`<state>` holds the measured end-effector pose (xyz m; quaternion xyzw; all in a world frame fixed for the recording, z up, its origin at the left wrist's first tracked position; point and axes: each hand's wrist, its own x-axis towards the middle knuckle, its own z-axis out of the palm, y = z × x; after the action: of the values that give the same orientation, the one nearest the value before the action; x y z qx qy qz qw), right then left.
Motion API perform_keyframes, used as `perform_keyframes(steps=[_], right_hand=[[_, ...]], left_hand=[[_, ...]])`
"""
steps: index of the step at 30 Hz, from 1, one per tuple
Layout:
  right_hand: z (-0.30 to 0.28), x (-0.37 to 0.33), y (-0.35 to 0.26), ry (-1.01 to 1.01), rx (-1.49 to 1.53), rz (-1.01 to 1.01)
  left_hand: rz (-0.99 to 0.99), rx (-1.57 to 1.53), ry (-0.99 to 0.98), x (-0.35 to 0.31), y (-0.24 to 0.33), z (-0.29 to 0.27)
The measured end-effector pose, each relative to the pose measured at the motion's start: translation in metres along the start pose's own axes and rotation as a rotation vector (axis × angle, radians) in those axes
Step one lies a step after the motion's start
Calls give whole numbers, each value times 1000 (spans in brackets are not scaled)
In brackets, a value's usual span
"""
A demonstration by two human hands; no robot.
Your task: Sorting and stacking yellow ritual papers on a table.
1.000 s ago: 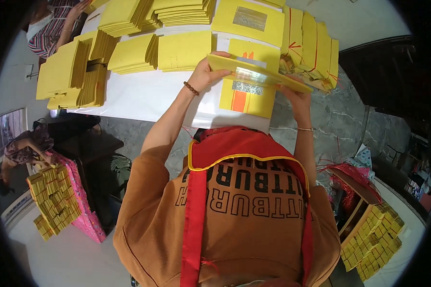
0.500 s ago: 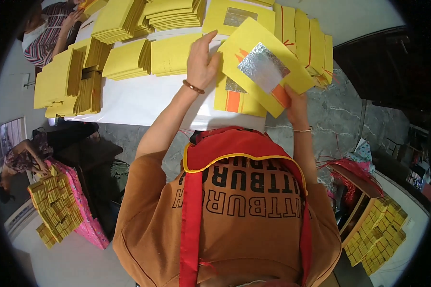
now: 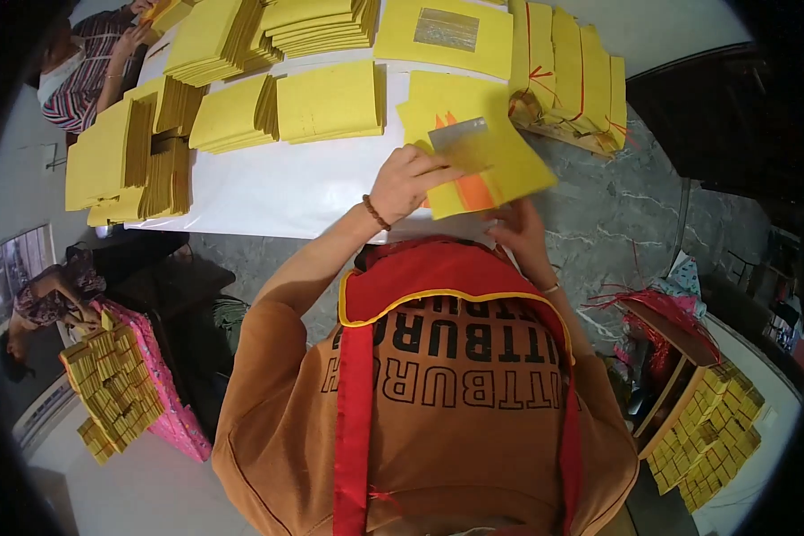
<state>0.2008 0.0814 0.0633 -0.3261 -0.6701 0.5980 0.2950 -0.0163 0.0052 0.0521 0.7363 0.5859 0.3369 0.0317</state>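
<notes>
A yellow paper sheet [image 3: 520, 161] with a silver foil patch and orange print lies over the table's front right, slightly tilted and smeared by motion. My left hand [image 3: 409, 186] is closed on its left side, fingers stretched across the front by the foil. Just below the lower edge is my right hand [image 3: 522, 234], fingers apart; whether its fingertips touch the paper is hard to see. Behind the sheet lies another yellow sheet [image 3: 402, 40] with a foil patch. To the left stands a stack of folded yellow paper [image 3: 329, 103].
More yellow stacks [image 3: 232, 112] cover the white table [image 3: 272, 192]. Bundles tied with red string [image 3: 567, 71] stand at the back right. A person in stripes [image 3: 98, 67] works at the far left. Piles of yellow bundles [image 3: 116, 380] rest lower left and more bundles [image 3: 706, 438] lower right.
The foil-patched sheet has come down and turned. My left hand has moved down and right onto it. My right hand has dropped lower and left, off the sheet's right corner.
</notes>
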Motion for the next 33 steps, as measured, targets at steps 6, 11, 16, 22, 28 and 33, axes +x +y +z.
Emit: perform_keyframes(steps=[6,11,16,22,28,33], right_hand=[[-27,15,15,10,-633,-302],[-31,27,49,-375,-587,-506],[-18,18,39,-257,-114,230],[0,31,33,35,-31,235],[7,37,22,109,75,251],[3,39,37,75,-129,220]], left_hand=[[-13,-291,-160,-31,-6,-2],[-178,-333,-218,-28,-8,-6],[-626,-326,-281,-5,4,-9],[-855,-274,-256,-1,-12,11],[-793,-42,-251,10,-6,6],[-922,-29,-376,16,-19,8]])
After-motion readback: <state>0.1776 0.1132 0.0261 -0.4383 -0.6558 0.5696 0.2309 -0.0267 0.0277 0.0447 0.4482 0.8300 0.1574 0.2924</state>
